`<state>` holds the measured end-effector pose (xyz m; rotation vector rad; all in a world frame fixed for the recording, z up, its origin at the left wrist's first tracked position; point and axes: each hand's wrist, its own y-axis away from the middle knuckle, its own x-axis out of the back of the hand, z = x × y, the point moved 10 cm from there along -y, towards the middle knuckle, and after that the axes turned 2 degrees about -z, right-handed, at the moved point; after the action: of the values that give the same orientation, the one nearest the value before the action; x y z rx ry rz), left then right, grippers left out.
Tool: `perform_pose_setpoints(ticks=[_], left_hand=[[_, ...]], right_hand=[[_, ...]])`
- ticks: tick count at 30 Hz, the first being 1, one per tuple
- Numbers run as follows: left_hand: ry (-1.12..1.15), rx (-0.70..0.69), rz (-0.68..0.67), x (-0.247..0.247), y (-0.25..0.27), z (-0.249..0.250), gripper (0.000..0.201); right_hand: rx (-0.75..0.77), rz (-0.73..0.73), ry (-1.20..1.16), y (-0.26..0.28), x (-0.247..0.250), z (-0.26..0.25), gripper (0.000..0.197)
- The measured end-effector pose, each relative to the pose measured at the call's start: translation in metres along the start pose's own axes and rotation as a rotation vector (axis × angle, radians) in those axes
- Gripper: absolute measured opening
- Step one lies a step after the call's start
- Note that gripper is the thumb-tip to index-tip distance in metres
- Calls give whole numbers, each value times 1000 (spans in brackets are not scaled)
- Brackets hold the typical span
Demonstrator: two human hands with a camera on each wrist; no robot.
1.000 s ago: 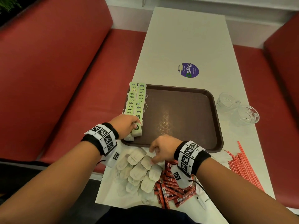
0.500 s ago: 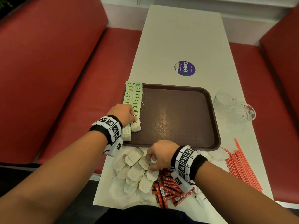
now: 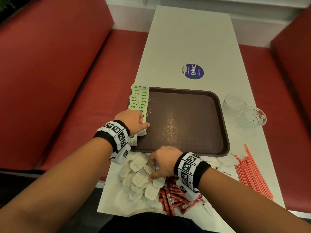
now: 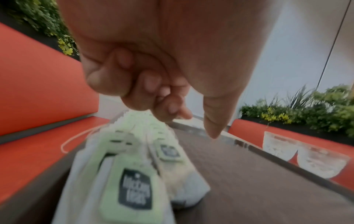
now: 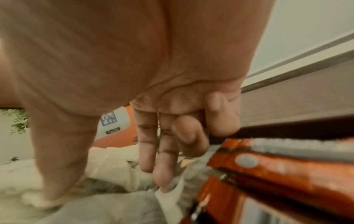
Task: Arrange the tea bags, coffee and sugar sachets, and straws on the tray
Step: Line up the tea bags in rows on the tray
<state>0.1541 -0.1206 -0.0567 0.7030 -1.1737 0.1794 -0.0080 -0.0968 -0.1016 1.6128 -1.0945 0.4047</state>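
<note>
Head view: brown tray (image 3: 185, 121) mid-table. Two rows of green-tagged tea bags (image 3: 140, 101) run along its 9 o'clock edge. Left hand (image 3: 133, 121) rests on the near end of those rows, thumb out. Right hand (image 3: 162, 163) at tray's 6 o'clock, on loose tea bags (image 3: 137, 178). Red sachets (image 3: 175, 197) at 5 o'clock, straws (image 3: 252, 174) at 4, glass cups (image 3: 244, 110) at 3.

Left wrist: fingers (image 4: 134, 84) curled into palm, holding nothing visible.

Right wrist: two fingers (image 5: 166, 157) extended, narrow, touching a bag; grasp unclear.

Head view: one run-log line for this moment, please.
left hand: on green-tagged tea bag rows, tray left edge | right hand: picking in loose tea bags | straws: off tray
</note>
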Motion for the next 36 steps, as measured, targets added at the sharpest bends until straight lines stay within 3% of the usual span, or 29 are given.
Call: perform_pose_setpoints(ticks=[3,6,9,14,17,19,23,26,31,36], left_hand=[[150,-162,-49,-4,25,10,19],[57,-323,-190,-29,54,19,13],[-68,-420,-273,-53,74,18,24],[-83,-427,-284,-71,89,11,39],[-64,-421,-244,-76,93,13,35],[-39,-417,-213,-78,93,14,31],[7,-416,-152,-74,92,15,21],[83,-438,-63,-58,91,19,20],[252,-514,156,-17,93,33,17],[277,-611,293,6,103,44,19]], right_hand=[[49,13,-46,1,2,-6,29],[73,36,-44,3,7,-7,17],[71,70,-70,4,12,-3,16],[30,135,-168,13,21,7,20],[31,214,-257,18,27,11,25],[38,264,-340,22,32,14,18],[27,382,-433,30,45,20,33],[-2,408,-476,31,51,23,29],[63,326,-460,24,53,11,25],[91,437,-418,22,67,8,4]])
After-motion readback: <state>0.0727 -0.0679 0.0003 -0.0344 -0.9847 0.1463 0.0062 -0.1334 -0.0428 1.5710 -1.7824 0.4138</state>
